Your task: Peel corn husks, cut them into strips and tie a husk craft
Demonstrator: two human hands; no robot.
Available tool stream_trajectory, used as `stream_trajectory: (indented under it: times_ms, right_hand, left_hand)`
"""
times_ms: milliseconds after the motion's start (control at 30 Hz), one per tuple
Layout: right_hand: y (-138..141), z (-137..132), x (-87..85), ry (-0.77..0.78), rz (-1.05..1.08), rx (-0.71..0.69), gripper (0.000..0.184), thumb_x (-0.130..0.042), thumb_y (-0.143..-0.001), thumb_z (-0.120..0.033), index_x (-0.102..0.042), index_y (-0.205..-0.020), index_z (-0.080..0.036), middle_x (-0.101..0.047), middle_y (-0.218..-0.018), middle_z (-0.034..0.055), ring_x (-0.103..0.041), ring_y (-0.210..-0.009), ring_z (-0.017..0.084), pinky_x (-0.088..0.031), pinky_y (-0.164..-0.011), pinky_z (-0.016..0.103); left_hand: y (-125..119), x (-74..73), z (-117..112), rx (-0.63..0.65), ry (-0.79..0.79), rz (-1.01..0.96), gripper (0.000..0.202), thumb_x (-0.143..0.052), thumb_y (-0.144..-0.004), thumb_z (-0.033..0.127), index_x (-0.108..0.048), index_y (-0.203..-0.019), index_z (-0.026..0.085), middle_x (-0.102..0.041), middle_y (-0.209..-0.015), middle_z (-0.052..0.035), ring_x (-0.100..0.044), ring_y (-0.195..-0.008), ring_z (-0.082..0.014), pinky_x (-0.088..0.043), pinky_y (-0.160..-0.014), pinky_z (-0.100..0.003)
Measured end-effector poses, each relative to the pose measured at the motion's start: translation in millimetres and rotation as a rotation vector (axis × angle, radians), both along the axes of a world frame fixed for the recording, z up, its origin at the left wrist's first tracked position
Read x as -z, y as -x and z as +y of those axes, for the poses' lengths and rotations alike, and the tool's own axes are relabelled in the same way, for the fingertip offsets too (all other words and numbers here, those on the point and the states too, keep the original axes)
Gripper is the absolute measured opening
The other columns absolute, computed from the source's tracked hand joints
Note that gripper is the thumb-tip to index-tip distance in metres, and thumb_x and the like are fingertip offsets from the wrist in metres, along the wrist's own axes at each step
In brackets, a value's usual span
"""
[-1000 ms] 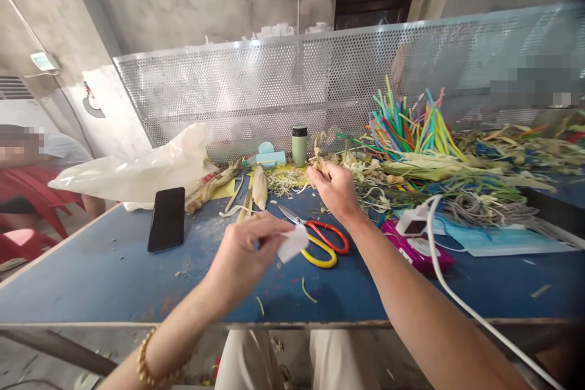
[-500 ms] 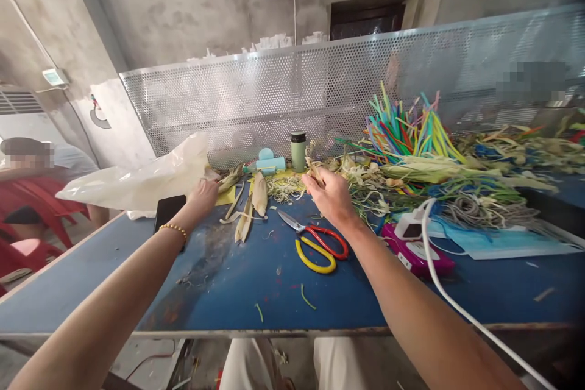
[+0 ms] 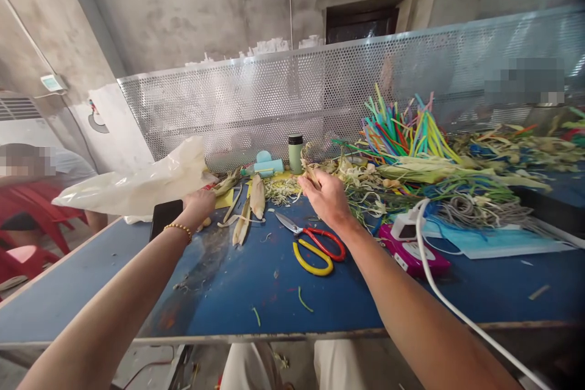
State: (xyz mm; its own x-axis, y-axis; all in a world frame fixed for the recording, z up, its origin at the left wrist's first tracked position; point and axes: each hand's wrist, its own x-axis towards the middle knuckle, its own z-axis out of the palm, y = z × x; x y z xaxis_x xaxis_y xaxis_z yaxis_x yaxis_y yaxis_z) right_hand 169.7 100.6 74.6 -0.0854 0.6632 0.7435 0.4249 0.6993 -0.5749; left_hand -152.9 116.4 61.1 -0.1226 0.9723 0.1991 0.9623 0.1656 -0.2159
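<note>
My right hand point(image 3: 326, 198) pinches a dried corn husk piece point(image 3: 311, 173) beside the pile of strips. My left hand point(image 3: 198, 206) is curled at the mouth of a cream plastic bag point(image 3: 137, 187), next to a black phone point(image 3: 163, 216). Its fingertips are turned away; a small tan bit shows under them, and I cannot make out what they hold. Between my hands lie loose corn husks point(image 3: 258, 196) and pale shreds point(image 3: 278, 189). Nearer me, scissors point(image 3: 315, 247) with one red and one yellow handle rest on the blue table point(image 3: 219, 301).
A green bottle point(image 3: 295, 155) and a light blue cylinder point(image 3: 269, 167) stand or lie at the back. Colourful pipe cleaners point(image 3: 406, 128) rise at right. A magenta power strip point(image 3: 414, 250), its white cable point(image 3: 450, 304) and blue masks point(image 3: 493, 241) lie right. Perforated metal panel point(image 3: 228, 103) behind.
My left hand has drawn slightly down and back from the bag's mouth, with a tan bit now showing beneath it. My right hand stays on the husk; the view has shifted slightly.
</note>
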Motion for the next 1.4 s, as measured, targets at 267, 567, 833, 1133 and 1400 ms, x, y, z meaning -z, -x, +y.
stream_trajectory:
  times_ms: [267,567,833,1133,1400]
  right_hand:
    - [2,4,3.6,0.024,-0.018,-0.021,0.031,-0.052,-0.085,-0.036,-0.047,-0.06,-0.019,-0.047,-0.054,-0.0021,-0.04,-0.053,0.012,-0.027,-0.053,0.026]
    - [-1,15,8.4,0.036,-0.005,0.022,0.031,-0.053,-0.084,-0.038,-0.05,-0.06,-0.018,-0.05,-0.054,-0.0008,-0.043,-0.052,0.013,-0.028,-0.053,0.026]
    - [-1,12,4.7,0.035,-0.002,0.02,0.032,-0.053,-0.083,-0.039,-0.05,-0.059,-0.019,-0.05,-0.053,-0.0006,-0.044,-0.052,0.013,-0.031,-0.053,0.026]
    - [-3,16,6.5,0.042,0.011,0.026,0.031,-0.053,-0.084,-0.038,-0.049,-0.059,-0.019,-0.051,-0.052,-0.0011,-0.044,-0.05,0.012,-0.03,-0.052,0.026]
    - [-3,13,4.5,0.017,-0.033,0.059,0.031,-0.052,-0.084,-0.039,-0.051,-0.061,-0.019,-0.051,-0.053,-0.0004,-0.044,-0.052,0.013,-0.029,-0.052,0.026]
  left_hand:
    - [-75,-42.5,-37,0.094,-0.163,0.05,0.035,-0.038,-0.084,0.008,-0.071,-0.096,0.01,-0.069,-0.097,-0.0203,-0.066,-0.092,-0.0295,-0.05,-0.079,-0.04]
    - [-181,1.6,-76,0.612,-0.023,-0.216,0.025,-0.045,-0.086,0.015,-0.07,-0.084,0.014,-0.067,-0.09,-0.0105,-0.065,-0.08,-0.0191,-0.051,-0.074,-0.029]
    - [-185,5.1,-97,0.646,-0.019,-0.173,0.026,-0.041,-0.091,0.019,-0.066,-0.083,0.016,-0.068,-0.085,-0.0104,-0.066,-0.077,-0.022,-0.051,-0.068,-0.031]
    - [-194,-1.8,-87,0.787,0.137,-0.195,0.038,-0.049,-0.08,0.007,-0.067,-0.11,0.02,-0.065,-0.109,-0.0103,-0.066,-0.09,-0.0222,-0.052,-0.073,-0.029]
    - [-204,6.8,-81,0.811,0.149,-0.068,0.037,-0.044,-0.084,0.005,-0.063,-0.114,0.017,-0.062,-0.107,-0.0115,-0.066,-0.086,-0.0222,-0.051,-0.067,-0.029]
